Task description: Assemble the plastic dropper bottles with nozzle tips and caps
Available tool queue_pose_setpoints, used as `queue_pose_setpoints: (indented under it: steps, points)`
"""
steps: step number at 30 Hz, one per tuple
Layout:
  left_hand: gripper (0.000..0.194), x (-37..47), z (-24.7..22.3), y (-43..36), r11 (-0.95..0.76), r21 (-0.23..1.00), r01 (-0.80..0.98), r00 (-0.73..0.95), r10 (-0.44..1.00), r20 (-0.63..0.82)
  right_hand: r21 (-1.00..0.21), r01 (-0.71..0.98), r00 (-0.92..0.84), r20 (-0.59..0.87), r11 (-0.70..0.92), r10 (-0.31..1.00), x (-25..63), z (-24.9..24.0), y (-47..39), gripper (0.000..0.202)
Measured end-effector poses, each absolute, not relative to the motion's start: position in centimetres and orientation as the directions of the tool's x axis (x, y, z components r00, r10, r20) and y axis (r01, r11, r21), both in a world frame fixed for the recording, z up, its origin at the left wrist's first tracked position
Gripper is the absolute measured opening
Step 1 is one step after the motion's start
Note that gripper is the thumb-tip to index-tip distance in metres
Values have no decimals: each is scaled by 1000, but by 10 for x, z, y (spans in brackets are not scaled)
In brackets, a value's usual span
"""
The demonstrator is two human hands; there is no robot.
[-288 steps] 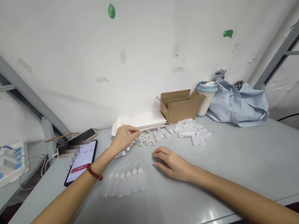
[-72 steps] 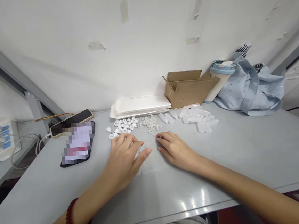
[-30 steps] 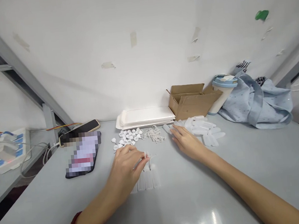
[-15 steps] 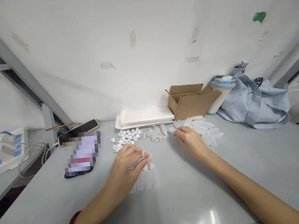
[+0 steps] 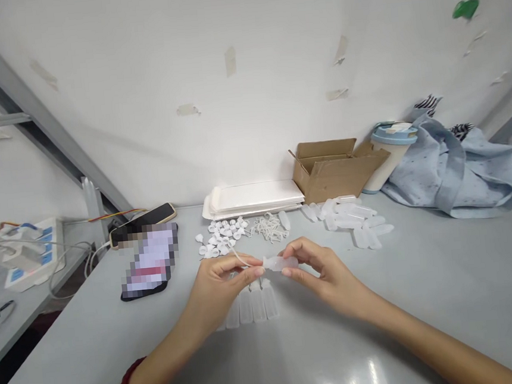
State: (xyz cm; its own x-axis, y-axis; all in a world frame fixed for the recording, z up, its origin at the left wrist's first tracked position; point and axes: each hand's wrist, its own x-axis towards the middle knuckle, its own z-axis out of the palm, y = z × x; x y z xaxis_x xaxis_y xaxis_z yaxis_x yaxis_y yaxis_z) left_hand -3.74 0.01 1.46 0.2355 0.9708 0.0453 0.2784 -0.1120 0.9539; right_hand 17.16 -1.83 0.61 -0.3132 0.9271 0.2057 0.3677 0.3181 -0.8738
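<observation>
My right hand (image 5: 323, 273) pinches a small translucent plastic tube (image 5: 279, 263) between thumb and fingers, holding it sideways with its narrow end to the left. At that end my left hand (image 5: 215, 291) is closed on a thin white strip (image 5: 238, 255), which sticks up from its fingertips. The fingertips meet the tube's end, so the joint is hidden. Below the hands, several similar tubes (image 5: 257, 306) lie side by side in a row, partly covered by my left hand. Beyond are white caps (image 5: 215, 240), a heap of thin white strips (image 5: 269, 228) and loose tubes (image 5: 352, 216).
White flat trays (image 5: 256, 195) are stacked against the wall beside an open cardboard box (image 5: 339, 173). A lidded cup (image 5: 387, 159) and a blue cloth bag (image 5: 437, 170) stand right. Two phones, one dark-screened (image 5: 151, 220), and a power strip (image 5: 33, 259) lie left.
My right hand has come from the loose tubes toward the left hand, bringing one tube. The tube's narrow end now meets my left fingertips. The view has shifted slightly.
</observation>
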Motion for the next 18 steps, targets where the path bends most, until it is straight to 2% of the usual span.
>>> queue_pose_setpoints:
  steps: [10,15,18]
  points:
    - [16,-37,16,-2,-111,955,273,281,959,31,-884,314,-396,211,348,894,167,0,-22,18]
    - [12,-39,16,-3,-178,918,353,337,940,52,-846,311,-431,281,433,858,169,-4,-24,26]
    - [11,-39,14,-4,-223,912,344,364,927,90,-809,315,-447,335,497,829,169,-7,-25,33]
